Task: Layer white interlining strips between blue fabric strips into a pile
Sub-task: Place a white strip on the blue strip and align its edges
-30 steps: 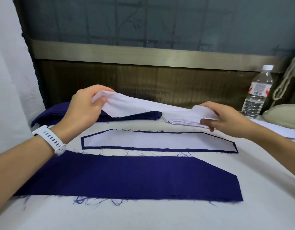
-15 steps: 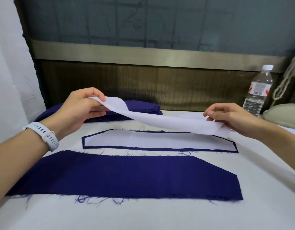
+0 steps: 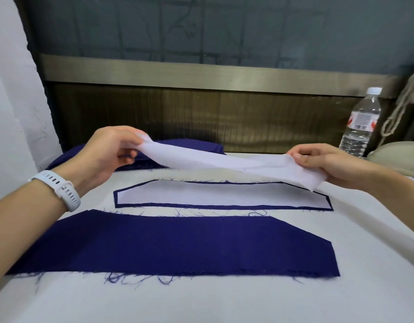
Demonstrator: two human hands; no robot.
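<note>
I hold a white interlining strip [image 3: 224,163] in the air, stretched between both hands. My left hand [image 3: 105,152] pinches its left end and my right hand [image 3: 327,163] pinches its right end. Below it on the table lies a blue fabric strip with a white interlining strip [image 3: 220,197] on top, only a blue border showing. Nearer to me lies a bare blue fabric strip [image 3: 178,245] with frayed threads along its edges. A stack of blue fabric strips [image 3: 192,146] sits at the back left, partly hidden by my left hand.
The table has a white cloth cover [image 3: 224,299]. A clear water bottle [image 3: 362,122] stands at the back right beside a beige object [image 3: 397,151]. A dark wooden panel [image 3: 201,117] runs behind the table, with a white wall on the left.
Both hands lifted the white strip off the stack at the back right and pulled it taut, then brought it slightly towards me over the table.
</note>
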